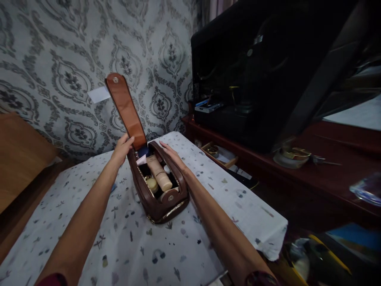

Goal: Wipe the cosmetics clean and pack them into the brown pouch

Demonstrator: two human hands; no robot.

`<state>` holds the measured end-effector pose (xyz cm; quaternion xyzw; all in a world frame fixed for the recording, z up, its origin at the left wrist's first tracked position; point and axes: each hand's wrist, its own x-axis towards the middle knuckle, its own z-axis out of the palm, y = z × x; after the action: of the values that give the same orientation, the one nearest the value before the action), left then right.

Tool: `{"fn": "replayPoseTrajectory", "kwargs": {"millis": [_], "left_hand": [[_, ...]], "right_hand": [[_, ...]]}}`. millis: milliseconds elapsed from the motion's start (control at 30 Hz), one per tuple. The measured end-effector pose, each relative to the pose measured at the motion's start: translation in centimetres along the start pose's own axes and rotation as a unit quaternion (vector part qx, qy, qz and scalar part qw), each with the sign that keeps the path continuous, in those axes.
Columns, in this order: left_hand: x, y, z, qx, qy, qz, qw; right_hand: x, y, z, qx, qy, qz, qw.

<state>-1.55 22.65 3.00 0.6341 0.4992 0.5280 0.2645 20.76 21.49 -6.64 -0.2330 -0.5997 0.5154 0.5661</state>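
Observation:
A brown leather toiletry bag (142, 197) sits unzipped on the cloth-covered table, its long strap flap (126, 107) standing up at the far end. Inside lie a beige squeeze tube (159, 172), a small round jar (152, 185), a white-pink item (141, 160) and a dark blue item (143, 151). My left hand (121, 149) grips the bag's far left edge at the base of the flap, thumb on top. Along the right rim rests my right hand (174, 155), fingers stretched out and touching the leather. The bottom of the bag's inside is partly hidden.
A white patterned tablecloth (119, 242) covers the table. To the right stand a large black screen (232, 79) and a dark red desk (321, 171) with a tape roll (291, 158) and a pulled-out drawer (220, 155). A patterned wall (74, 51) rises behind; a brown board (24, 155) is at left.

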Motion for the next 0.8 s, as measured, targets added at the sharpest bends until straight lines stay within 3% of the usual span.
{"fn": "replayPoseTrajectory", "kwargs": {"millis": [133,367,600,800], "left_hand": [[-0.6,0.2,-0.2,0.055,-0.014,0.030,0.998],[-1.4,1.4,0.4,0.085,-0.076,0.083,0.990],[-2.8,1.6,0.4,0.126,-0.086,0.082,0.985],[-7.2,2.9,0.9,0.182,-0.078,0.107,0.974]], "right_hand": [[0.1,-2.6,-0.1,-0.003,-0.018,-0.037,0.999],[-0.7,-7.5,1.0,-0.052,-0.117,-0.123,0.984],[-0.9,-7.4,1.0,-0.021,-0.093,-0.092,0.991],[-1.6,-7.2,0.8,-0.094,-0.103,-0.096,0.986]]}}
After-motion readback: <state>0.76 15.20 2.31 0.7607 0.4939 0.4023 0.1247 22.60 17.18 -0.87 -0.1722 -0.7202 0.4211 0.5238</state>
